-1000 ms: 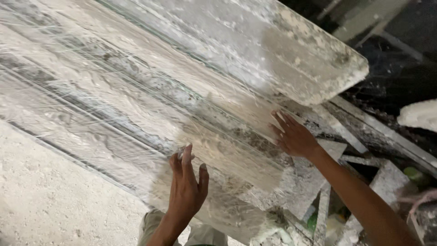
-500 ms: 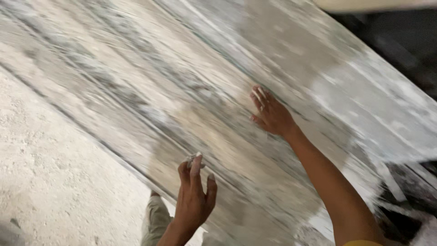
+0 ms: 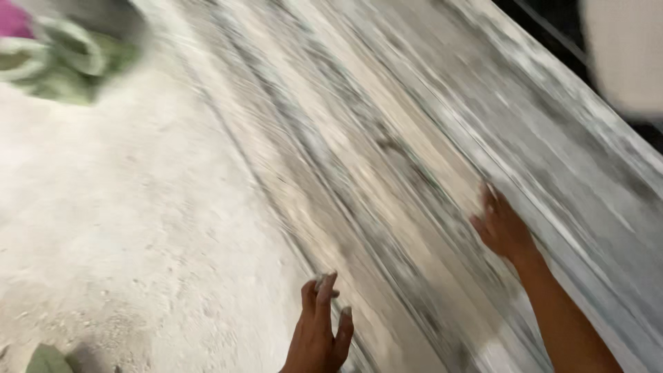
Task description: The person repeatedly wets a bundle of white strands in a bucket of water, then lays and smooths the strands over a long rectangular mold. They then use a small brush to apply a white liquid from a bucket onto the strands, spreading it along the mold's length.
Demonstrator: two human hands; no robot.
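A blurred view looked down at two bare hands on a long, pale grey slab (image 3: pixel 428 173) streaked with white dust, which ran slantwise from upper left to lower right. Far up and to the left of both hands lay a heap of green and pink cloth (image 3: pixel 55 52), too smeared by motion to make out further. Directly left of the left hand spread a dusty, pale floor (image 3: pixel 131 221). The left hand (image 3: pixel 319 331) rose from the bottom edge with its fingers stretched out and slightly apart, gripping nothing; its fingertips reached the slab's near edge, though the blur made it hard to tell whether they pressed on it. To the right and a little higher, the right hand (image 3: pixel 503 224) lay with open palm and fingers extended flat against the slab's surface, grasping nothing, its forearm running down to the bottom right corner. Above and right of that hand, beyond the slab's far edge, sat a pale blurred shape (image 3: pixel 625 52) against a dark background
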